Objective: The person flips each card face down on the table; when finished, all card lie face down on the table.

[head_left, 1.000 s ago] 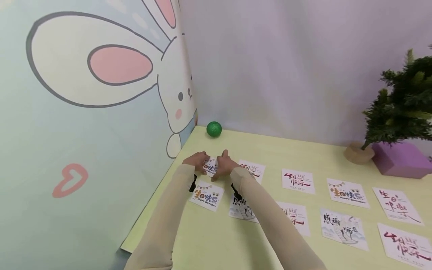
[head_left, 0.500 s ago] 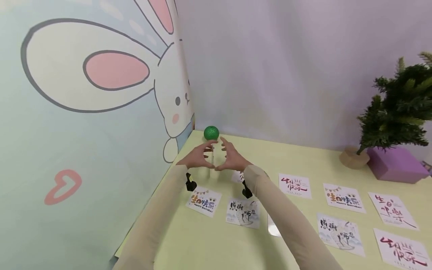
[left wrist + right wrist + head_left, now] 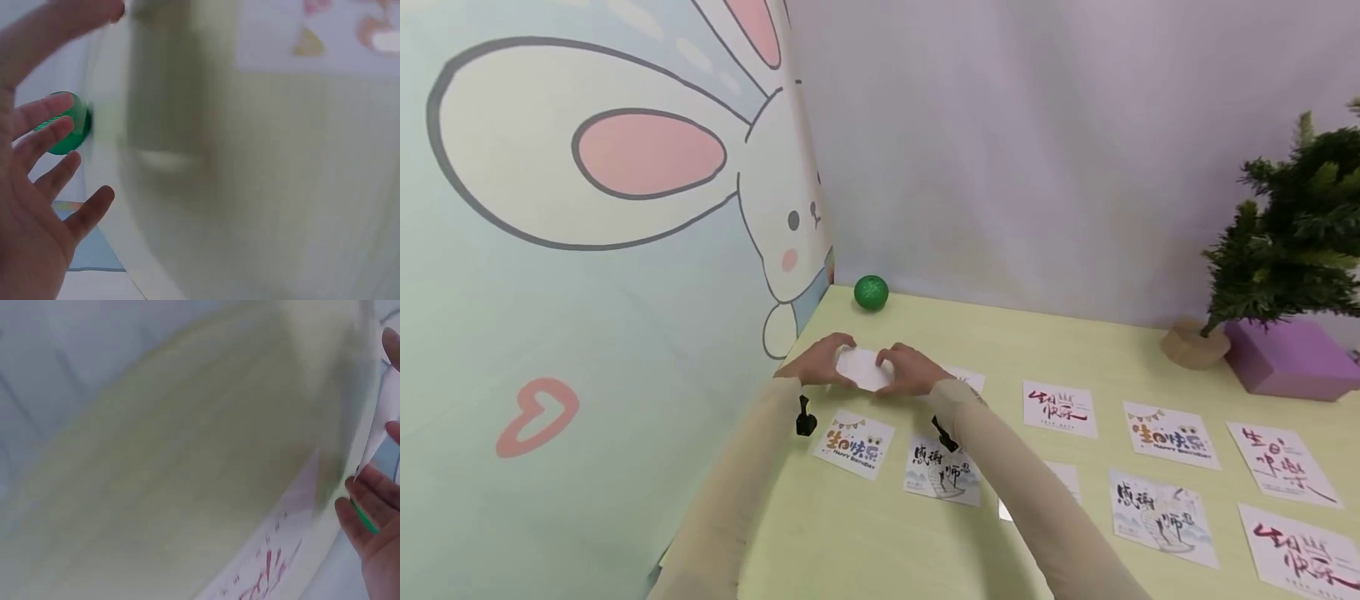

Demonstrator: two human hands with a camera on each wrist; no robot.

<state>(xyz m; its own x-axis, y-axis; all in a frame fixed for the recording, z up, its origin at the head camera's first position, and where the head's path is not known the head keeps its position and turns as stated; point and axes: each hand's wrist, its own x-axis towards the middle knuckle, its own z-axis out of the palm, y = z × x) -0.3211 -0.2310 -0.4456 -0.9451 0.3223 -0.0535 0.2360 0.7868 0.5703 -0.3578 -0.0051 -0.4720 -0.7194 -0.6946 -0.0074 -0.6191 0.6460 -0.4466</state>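
Note:
Between the two hands at the left of the table, a small card (image 3: 859, 370) shows a plain white face in the head view. My right hand (image 3: 910, 370) holds its right side; in the right wrist view the fingers (image 3: 369, 506) meet the tilted white card (image 3: 382, 415). My left hand (image 3: 817, 363) frames the card's left side in the head view. Its fingers (image 3: 53, 140) spread apart in the left wrist view, where no card appears in the grasp. A Happy Birthday card (image 3: 853, 445) and a landscape-print card (image 3: 943, 471) lie nearer on the table.
A glittery green ball (image 3: 871, 293) sits at the back left corner, beside the rabbit-painted wall (image 3: 625, 417). Several printed cards, including a red-lettered card (image 3: 1059, 408), lie rightward on the pale yellow table (image 3: 1045, 333). A small tree (image 3: 1292, 233) and purple box (image 3: 1288, 358) stand back right.
The held card has turned over from its printed face, through an edge-on position, to its white face. Both hands first rose off the table, then lowered again around it.

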